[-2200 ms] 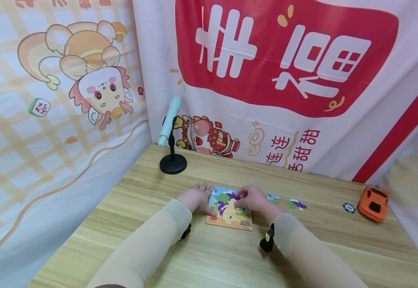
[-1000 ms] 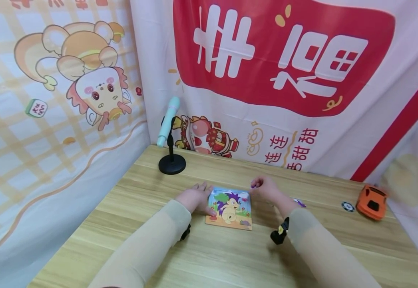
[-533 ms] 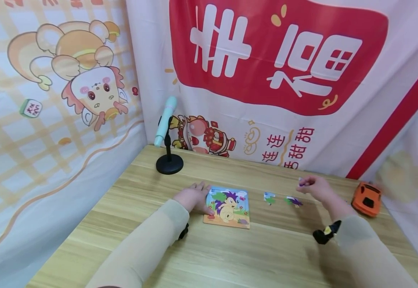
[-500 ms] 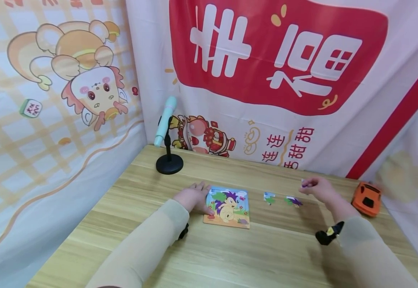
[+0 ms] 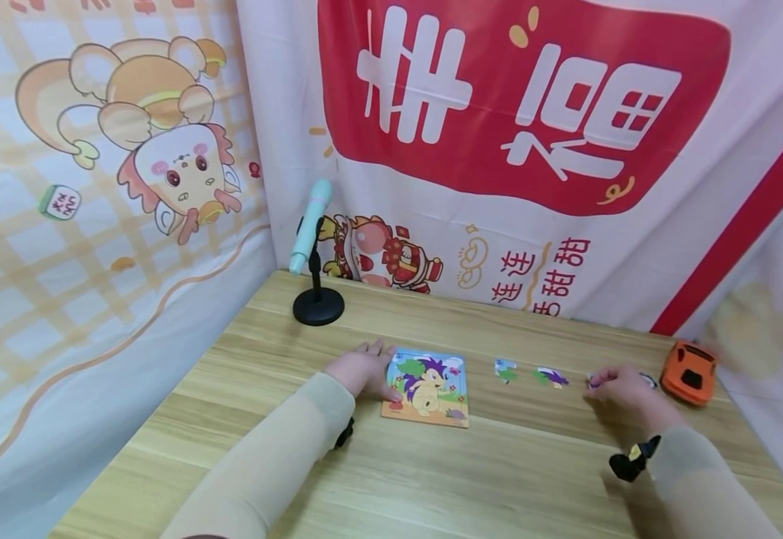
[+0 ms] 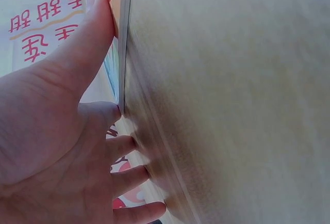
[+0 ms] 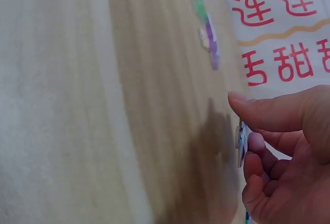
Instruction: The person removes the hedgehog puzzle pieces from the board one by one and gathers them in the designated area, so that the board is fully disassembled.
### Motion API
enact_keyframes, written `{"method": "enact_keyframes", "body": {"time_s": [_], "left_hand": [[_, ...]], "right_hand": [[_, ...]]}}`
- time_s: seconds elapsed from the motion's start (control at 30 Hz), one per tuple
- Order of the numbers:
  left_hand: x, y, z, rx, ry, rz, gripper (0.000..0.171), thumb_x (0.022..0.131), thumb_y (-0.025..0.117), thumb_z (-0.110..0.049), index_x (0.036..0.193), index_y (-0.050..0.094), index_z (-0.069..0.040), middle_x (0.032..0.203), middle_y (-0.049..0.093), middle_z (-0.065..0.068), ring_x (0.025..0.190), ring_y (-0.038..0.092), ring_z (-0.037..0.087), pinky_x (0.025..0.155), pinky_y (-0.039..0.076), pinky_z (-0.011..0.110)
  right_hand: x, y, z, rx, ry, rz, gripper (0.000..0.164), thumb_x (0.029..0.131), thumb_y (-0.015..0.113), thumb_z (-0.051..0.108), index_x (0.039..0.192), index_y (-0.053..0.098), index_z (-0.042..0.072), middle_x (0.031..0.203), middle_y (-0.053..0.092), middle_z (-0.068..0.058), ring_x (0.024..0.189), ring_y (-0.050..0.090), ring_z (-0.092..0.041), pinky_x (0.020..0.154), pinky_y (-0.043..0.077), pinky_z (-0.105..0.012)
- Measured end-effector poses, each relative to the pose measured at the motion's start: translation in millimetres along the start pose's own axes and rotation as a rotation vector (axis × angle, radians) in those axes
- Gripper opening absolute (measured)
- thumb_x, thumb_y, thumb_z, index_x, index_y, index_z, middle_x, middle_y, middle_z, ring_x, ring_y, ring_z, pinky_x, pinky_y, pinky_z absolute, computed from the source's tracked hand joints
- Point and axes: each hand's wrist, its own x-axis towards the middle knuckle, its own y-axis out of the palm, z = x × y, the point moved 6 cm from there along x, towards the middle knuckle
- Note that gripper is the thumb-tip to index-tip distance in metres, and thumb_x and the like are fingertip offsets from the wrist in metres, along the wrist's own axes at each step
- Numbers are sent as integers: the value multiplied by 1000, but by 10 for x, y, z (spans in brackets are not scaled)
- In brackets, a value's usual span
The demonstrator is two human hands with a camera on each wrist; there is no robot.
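My left hand (image 5: 362, 370) rests at the left edge of a jigsaw puzzle (image 5: 428, 387) with a purple-haired hedgehog picture. In the left wrist view the thumb (image 6: 85, 43) lies over the puzzle's face, while the straight fingers (image 6: 126, 181) touch the table along its edge. Far to the right, my right hand (image 5: 623, 389) pinches a small puzzle piece (image 7: 241, 144) between thumb and fingers, low over the table. Two loose clusters of puzzle pieces lie between puzzle and right hand: a blue-green one (image 5: 505, 370) and a green-purple one (image 5: 550, 376).
An orange toy car (image 5: 689, 373) stands right of my right hand, and a round chip (image 5: 648, 380) is partly hidden behind that hand. At the back left a mint microphone (image 5: 311, 227) sits on a black stand (image 5: 319, 306). Printed cloth (image 5: 526, 105) hangs behind the table.
My right hand has moved from the puzzle far to the right with a puzzle piece, then come lower toward the table near the chip. The left hand keeps its place.
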Motion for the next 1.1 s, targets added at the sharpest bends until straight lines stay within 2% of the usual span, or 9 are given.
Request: {"method": "enact_keyframes", "body": {"time_s": [0.2,0.33,0.43,0.6,0.7,0.83,0.97,1.1], "left_hand": [[-168,-81,-69,-6,20,0,115,72,64,-79,160,13,-25,165,7,6,148,9,34,116,17,52],[-268,-129,-103,-10,18,-6,110,75,66,-74,160,16,-25,165,9,6,148,11,34,116,18,51],[-294,-144,-102,-17,13,-11,109,76,67,-73,160,17,-24,165,10,6,148,12,33,116,19,50],[-301,-143,-86,-15,10,-4,110,75,65,-75,160,16,-25,165,10,5,149,11,32,117,17,49],[-300,-142,-78,-9,9,4,108,77,64,-74,160,14,-25,165,8,4,149,10,30,117,17,48],[-315,-159,-87,-14,25,-12,106,79,65,-71,160,15,-24,165,9,6,149,11,32,117,18,48],[-331,-172,-97,-26,31,-23,106,78,68,-69,160,19,-22,164,12,8,148,13,34,117,19,49],[-332,-173,-96,-32,27,-21,109,76,69,-71,160,20,-21,164,13,8,148,14,35,116,19,52]], "right_hand": [[15,29,-56,4,-11,-23,26,87,75,9,100,59,-6,87,58,-8,81,53,-24,69,45,-33],[31,24,-18,36,40,16,28,90,72,11,107,58,-4,92,59,-10,87,52,-27,72,44,-37],[51,-4,140,54,29,38,30,92,68,12,112,55,-6,99,58,-15,94,51,-31,77,43,-43],[113,64,658,-45,-127,-17,36,90,71,13,114,57,-9,110,57,-25,101,53,-38,85,45,-52],[157,292,1003,-89,-190,-34,33,87,75,14,110,61,-6,105,59,-22,95,55,-34,80,47,-47],[180,774,1420,-73,-252,9,28,84,76,10,105,62,-3,93,60,-14,82,55,-26,69,49,-39],[145,1283,1760,-54,-298,63,29,83,76,6,109,64,-1,98,60,-15,85,56,-25,71,50,-37],[117,1722,1977,-36,-316,107,29,82,78,5,109,67,3,101,60,-15,86,55,-25,73,49,-37]]}}
